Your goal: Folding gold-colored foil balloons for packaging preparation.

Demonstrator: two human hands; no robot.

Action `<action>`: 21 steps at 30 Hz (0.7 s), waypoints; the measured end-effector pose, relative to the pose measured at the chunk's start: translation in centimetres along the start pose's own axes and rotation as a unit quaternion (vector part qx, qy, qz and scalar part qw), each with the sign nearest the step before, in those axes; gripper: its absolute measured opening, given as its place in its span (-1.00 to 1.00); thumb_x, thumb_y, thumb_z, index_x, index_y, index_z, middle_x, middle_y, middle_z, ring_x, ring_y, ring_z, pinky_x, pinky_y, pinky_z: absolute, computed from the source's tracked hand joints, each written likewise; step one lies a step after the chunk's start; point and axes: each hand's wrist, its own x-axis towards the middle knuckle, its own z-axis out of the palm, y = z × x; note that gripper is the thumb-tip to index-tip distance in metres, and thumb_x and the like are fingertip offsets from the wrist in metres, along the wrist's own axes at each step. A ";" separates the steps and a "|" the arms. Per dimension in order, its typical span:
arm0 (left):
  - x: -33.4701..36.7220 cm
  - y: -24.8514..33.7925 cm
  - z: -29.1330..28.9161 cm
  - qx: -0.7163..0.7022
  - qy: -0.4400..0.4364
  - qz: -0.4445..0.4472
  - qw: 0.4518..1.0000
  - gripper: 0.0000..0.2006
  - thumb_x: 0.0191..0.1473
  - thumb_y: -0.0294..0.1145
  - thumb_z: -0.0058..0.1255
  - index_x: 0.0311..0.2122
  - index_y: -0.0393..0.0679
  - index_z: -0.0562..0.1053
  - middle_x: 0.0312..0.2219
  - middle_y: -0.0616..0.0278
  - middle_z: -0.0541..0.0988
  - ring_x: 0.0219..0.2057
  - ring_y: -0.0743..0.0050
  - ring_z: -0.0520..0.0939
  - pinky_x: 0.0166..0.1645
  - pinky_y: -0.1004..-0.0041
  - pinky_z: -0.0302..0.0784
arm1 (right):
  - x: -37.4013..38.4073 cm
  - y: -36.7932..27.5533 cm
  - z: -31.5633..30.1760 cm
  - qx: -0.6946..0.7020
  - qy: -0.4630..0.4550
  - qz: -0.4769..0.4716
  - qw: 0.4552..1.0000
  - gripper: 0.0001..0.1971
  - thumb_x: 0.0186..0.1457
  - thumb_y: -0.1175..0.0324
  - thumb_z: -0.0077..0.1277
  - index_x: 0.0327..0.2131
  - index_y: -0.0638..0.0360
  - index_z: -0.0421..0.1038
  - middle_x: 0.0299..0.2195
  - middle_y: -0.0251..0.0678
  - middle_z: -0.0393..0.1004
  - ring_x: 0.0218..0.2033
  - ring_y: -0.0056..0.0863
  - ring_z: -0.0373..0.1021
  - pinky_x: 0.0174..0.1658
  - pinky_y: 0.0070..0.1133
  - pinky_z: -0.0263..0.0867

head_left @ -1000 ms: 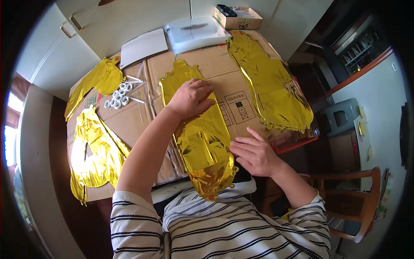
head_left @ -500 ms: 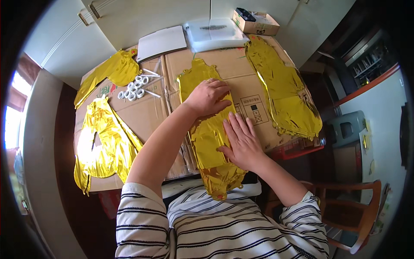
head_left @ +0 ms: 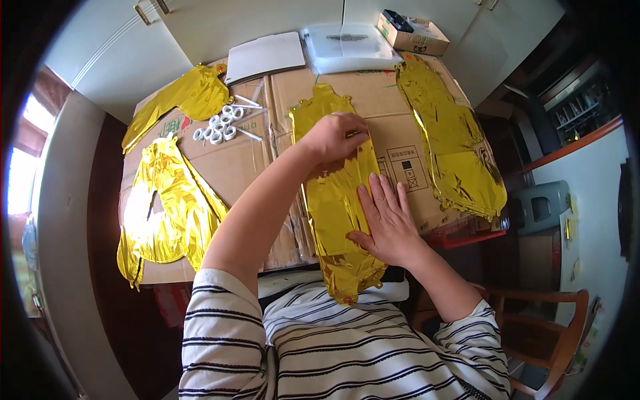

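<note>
A flat gold foil balloon [head_left: 333, 213] lies lengthwise before me on a cardboard sheet, its lower end hanging over the near edge. My left hand [head_left: 335, 138] is on its upper part, fingers curled and thumb drawn in, gripping the foil near the right edge; the fingertips are partly hidden. Lower down, my right hand [head_left: 392, 223] rests flat on the balloon's right side, fingers stretched out. To the left lie a shiny A-shaped foil balloon [head_left: 170, 230] and another gold balloon [head_left: 200, 93] behind it. A long gold balloon [head_left: 453, 143] lies at the right.
Several white rolls [head_left: 217, 128] and thin white sticks [head_left: 249, 135] lie on the cardboard [head_left: 250, 160]. At the back are a white sheet stack [head_left: 265, 57], a clear plastic pack [head_left: 350, 50] and a small box [head_left: 420, 40]. A wooden chair [head_left: 567, 333] stands at right.
My left hand's fingers have curled in and gathered at the foil's right edge. My right hand stays flat on the balloon, its fingers slightly more spread. The whole view has shifted slightly.
</note>
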 end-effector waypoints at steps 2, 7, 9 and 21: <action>0.3 2.0 -1.4 -0.144 0.013 -0.147 0.979 -0.72 0.07 -0.35 0.19 -0.12 -0.26 0.59 -0.14 -0.04 0.64 -0.09 0.00 0.65 0.07 0.25 0.55 | -0.1 0.1 0.0 -0.003 -0.001 0.001 1.000 -0.05 0.23 -0.26 -0.12 0.39 0.34 -0.10 0.43 0.18 -0.29 0.47 0.04 -0.38 0.43 0.00 -0.49; -3.9 1.7 -5.8 0.077 0.144 -0.001 0.987 -0.74 0.09 -0.42 0.19 -0.09 -0.23 0.59 -0.11 0.00 0.63 -0.05 0.07 0.64 0.08 0.27 0.55 | -0.1 0.3 0.5 -0.024 -0.007 -0.003 1.000 -0.05 0.27 -0.29 -0.22 0.41 0.33 -0.18 0.45 0.15 -0.37 0.48 0.01 -0.44 0.43 -0.01 -0.53; -7.4 2.8 -6.6 0.116 0.117 -0.021 0.986 -0.71 0.07 -0.41 0.22 -0.07 -0.21 0.58 -0.08 0.02 0.61 -0.01 0.08 0.63 0.10 0.25 0.53 | -0.1 0.2 0.5 -0.022 -0.009 -0.003 1.000 -0.05 0.28 -0.29 -0.24 0.41 0.32 -0.21 0.45 0.13 -0.39 0.48 0.00 -0.45 0.43 -0.02 -0.54; -14.6 6.4 -3.7 0.202 0.010 0.013 0.979 -0.43 -0.11 -0.18 0.34 0.04 -0.15 0.49 0.01 0.09 0.51 0.12 0.03 0.46 0.25 0.11 0.31 | -0.1 0.7 -0.5 0.009 -0.024 -0.005 1.000 -0.08 0.29 -0.30 -0.29 0.41 0.28 -0.15 0.45 0.10 -0.27 0.48 -0.02 -0.34 0.44 -0.07 -0.47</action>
